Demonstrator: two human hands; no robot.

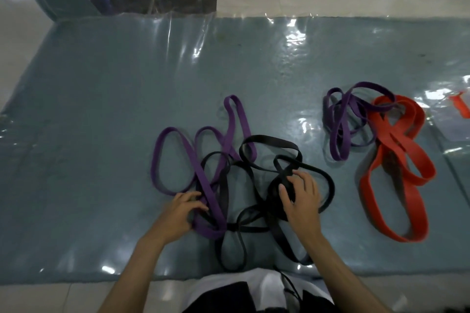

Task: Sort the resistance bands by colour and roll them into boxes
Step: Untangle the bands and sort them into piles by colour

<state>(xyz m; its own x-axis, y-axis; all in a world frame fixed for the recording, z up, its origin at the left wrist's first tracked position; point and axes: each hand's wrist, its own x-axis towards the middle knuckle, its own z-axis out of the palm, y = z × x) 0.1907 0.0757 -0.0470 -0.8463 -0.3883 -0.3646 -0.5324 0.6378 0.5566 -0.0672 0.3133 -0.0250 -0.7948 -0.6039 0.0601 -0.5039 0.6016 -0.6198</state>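
Under our hands, the tangle lies: left hand (181, 213) pinches the purple band (203, 185), right hand (300, 195) grips the black band (279, 180).

The right hand (300, 198) covers part of the black bands (254, 213), so what its grip closes on cannot be told. Where the purple band (203, 185) passes under the left hand (180, 213) is hidden. An orange object (461, 107) is cut off by the right edge. The tabletop (101, 109) runs past both side edges. Whether the far purple bands (348, 114) are one or several is unclear.
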